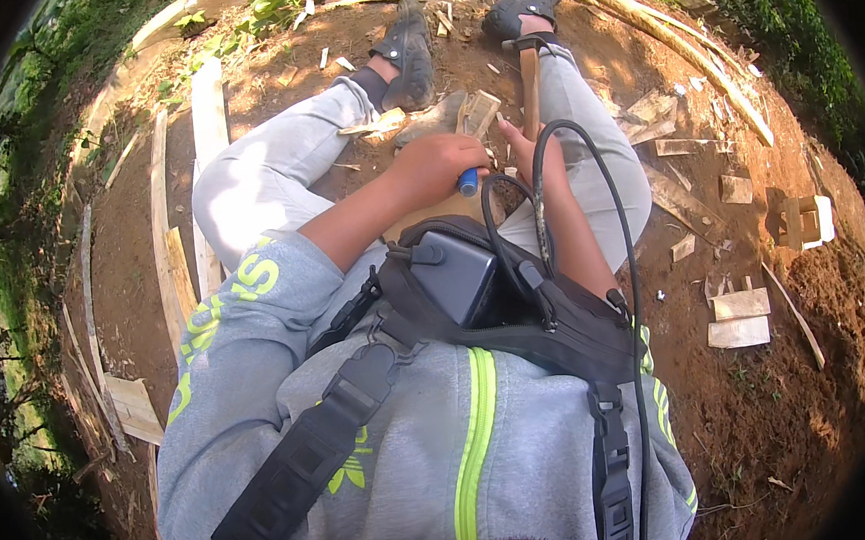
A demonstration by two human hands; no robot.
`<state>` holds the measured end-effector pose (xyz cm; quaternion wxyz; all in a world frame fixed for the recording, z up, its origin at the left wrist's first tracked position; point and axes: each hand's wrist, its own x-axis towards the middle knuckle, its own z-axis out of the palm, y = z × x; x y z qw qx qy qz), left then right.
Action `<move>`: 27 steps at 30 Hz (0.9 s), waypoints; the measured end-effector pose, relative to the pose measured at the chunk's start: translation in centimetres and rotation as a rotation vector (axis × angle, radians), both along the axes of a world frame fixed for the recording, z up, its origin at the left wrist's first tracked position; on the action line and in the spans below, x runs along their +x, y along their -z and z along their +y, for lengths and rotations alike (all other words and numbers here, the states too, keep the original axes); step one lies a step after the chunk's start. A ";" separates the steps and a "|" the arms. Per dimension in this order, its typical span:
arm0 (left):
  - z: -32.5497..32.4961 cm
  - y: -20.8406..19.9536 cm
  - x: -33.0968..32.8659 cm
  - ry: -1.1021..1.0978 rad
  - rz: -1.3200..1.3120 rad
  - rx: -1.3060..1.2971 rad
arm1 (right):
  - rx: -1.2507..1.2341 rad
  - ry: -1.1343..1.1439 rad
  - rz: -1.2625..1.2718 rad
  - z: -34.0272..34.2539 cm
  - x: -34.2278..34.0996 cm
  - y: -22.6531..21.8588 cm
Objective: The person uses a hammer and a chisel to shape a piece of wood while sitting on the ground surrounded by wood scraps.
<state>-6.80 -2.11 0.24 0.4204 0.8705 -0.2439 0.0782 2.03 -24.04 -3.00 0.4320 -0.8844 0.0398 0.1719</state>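
Note:
My left hand [445, 165] is closed around a tool with a blue handle [467, 181]; its working end is hidden, so I cannot tell its kind. My right hand [523, 148] grips the wooden handle of a hammer [531, 87], whose dark head points away from me near my right shoe. Just beyond my left hand, a small pale wood block [479, 113] stands tilted between my legs. Beside it lies a grey-brown lump [432, 119]. A tan surface [438, 210], partly covered by my left forearm, shows beneath my hands.
Black cables [637, 306] loop from the black chest bag [578, 345] past my right forearm. Long boards [165, 228] lie on the left. Wood offcuts [740, 319] and chips are scattered over the brown soil at right. A long pole [657, 34] curves across the far right.

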 end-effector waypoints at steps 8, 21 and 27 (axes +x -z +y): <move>0.1 -2.7 -0.6 0.048 0.083 -0.208 | 0.271 0.079 -0.053 0.2 2.1 4.3; -2.2 -11.4 -2.1 -0.025 0.016 -0.120 | 1.014 0.260 0.038 -0.9 0.9 -3.8; -3.3 -11.5 -2.2 -0.142 0.030 -0.305 | 1.050 0.287 0.064 -1.3 0.4 -4.1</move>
